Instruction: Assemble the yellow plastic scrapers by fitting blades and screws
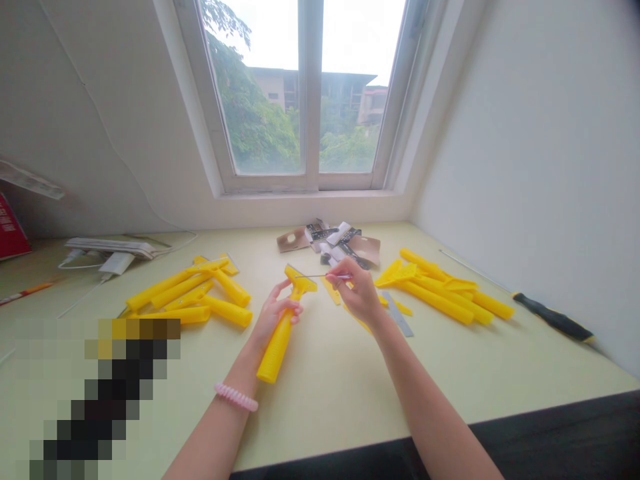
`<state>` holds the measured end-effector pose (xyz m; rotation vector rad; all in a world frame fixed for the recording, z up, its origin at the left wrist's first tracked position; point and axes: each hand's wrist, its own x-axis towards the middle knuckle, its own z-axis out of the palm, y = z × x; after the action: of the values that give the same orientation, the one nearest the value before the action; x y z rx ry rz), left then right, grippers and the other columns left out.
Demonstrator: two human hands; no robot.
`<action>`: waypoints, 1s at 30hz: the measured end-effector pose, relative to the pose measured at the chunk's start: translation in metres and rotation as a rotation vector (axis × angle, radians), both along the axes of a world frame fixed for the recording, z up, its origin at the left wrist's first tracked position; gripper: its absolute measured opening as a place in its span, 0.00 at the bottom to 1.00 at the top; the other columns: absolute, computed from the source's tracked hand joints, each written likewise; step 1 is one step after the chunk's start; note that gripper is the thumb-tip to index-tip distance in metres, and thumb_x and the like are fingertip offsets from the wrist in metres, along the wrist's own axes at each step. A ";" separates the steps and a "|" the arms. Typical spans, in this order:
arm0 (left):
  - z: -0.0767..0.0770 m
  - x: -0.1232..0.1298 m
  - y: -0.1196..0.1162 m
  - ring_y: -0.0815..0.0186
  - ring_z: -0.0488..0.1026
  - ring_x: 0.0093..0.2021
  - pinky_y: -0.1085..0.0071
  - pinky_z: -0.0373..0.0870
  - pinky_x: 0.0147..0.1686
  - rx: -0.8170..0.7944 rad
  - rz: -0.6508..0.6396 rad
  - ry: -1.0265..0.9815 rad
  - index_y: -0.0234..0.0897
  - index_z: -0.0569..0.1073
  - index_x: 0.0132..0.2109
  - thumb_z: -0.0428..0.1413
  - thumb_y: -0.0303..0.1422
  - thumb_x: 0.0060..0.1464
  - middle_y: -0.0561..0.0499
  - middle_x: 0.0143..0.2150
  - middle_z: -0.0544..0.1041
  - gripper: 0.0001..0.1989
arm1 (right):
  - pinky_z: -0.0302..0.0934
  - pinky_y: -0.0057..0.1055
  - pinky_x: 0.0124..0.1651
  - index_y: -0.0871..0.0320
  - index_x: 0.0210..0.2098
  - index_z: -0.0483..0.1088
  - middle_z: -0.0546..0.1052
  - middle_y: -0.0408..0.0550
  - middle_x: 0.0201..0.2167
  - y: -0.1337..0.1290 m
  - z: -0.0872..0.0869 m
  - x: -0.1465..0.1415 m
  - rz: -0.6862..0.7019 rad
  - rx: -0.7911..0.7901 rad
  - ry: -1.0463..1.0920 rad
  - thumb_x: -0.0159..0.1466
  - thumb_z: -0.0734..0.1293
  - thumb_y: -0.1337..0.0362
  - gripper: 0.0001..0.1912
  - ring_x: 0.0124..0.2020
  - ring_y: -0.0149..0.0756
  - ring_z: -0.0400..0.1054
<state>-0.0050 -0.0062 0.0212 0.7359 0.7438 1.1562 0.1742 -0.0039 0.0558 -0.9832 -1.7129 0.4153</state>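
My left hand point(277, 309) is wrapped round a yellow scraper point(278, 347), its wide head up and its handle pointing down toward me. A thin screwdriver point(315, 276) is pinched in my right hand point(354, 288), its shaft running left to the scraper's head. Whether the tip sits in a screw is too small to tell. Small flat yellow pieces point(331, 291) and a grey metal blade point(397, 313) lie on the table beside and under my right hand. To the right is a pile of yellow handles point(440, 297); to the left, a pile of yellow scrapers point(193, 287).
Crumpled packaging point(345, 241) in brown and black lies at the back, below the window. A long screwdriver with a black handle point(553, 317) rests along the right wall. A white power strip point(113, 248) with cords stands at the left. The table's front edge point(320, 453) is near me.
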 end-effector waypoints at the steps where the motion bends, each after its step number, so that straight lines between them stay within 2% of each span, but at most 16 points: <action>1: 0.000 0.000 0.000 0.75 0.63 0.20 0.80 0.54 0.17 -0.005 -0.007 -0.010 0.38 0.54 0.54 0.55 0.20 0.35 0.50 0.29 0.70 0.36 | 0.60 0.27 0.32 0.57 0.28 0.62 0.70 0.44 0.24 0.000 0.000 0.000 0.002 0.002 0.000 0.58 0.61 0.61 0.07 0.28 0.31 0.65; 9: 0.000 -0.003 0.001 0.77 0.62 0.20 0.82 0.55 0.16 -0.041 -0.064 -0.099 0.41 0.52 0.56 0.54 0.18 0.37 0.45 0.37 0.71 0.38 | 0.59 0.26 0.30 0.57 0.29 0.61 0.67 0.42 0.22 0.000 -0.001 -0.001 0.051 -0.025 0.043 0.60 0.60 0.60 0.08 0.25 0.29 0.64; 30: 0.004 -0.003 -0.002 0.78 0.61 0.20 0.83 0.56 0.16 -0.053 -0.056 -0.152 0.44 0.51 0.58 0.53 0.18 0.39 0.44 0.40 0.70 0.38 | 0.57 0.25 0.29 0.57 0.29 0.60 0.66 0.40 0.20 0.002 -0.003 -0.002 0.083 -0.119 0.129 0.61 0.59 0.58 0.09 0.23 0.28 0.62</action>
<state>-0.0076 -0.0077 0.0248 0.6135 0.6199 1.1237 0.1723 -0.0023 0.0526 -0.9515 -1.6313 0.6284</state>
